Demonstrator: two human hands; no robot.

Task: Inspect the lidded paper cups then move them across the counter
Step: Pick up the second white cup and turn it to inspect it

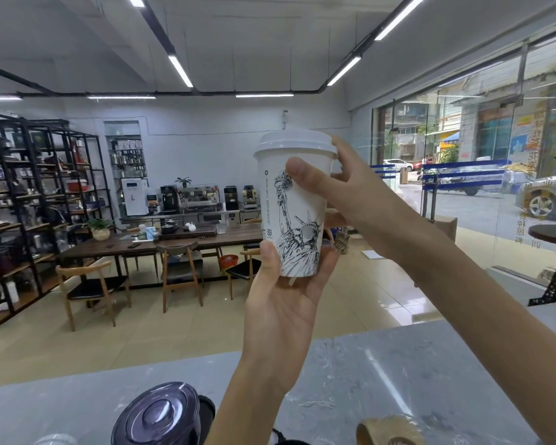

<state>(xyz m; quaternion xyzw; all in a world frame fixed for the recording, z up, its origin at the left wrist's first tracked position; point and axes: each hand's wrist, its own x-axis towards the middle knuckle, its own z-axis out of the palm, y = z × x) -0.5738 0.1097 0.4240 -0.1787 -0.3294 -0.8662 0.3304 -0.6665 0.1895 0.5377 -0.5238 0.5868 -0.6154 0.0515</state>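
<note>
A white paper cup [280, 216] with a black line drawing of a statue and a white plastic lid [294, 142] is held up high in front of me, upright and well above the counter. My left hand [283, 303] cradles its base from below, thumb on the lower left side. My right hand [347, 191] grips the upper part just under the lid, thumb across the front and fingers behind. No other paper cups show in view.
The grey marble counter [382, 374] runs across the bottom. A dark round-lidded container [159, 415] sits at its near edge, a tape roll [389, 430] at lower right. Beyond lie wooden tables, chairs, shelves at left and glass doors at right.
</note>
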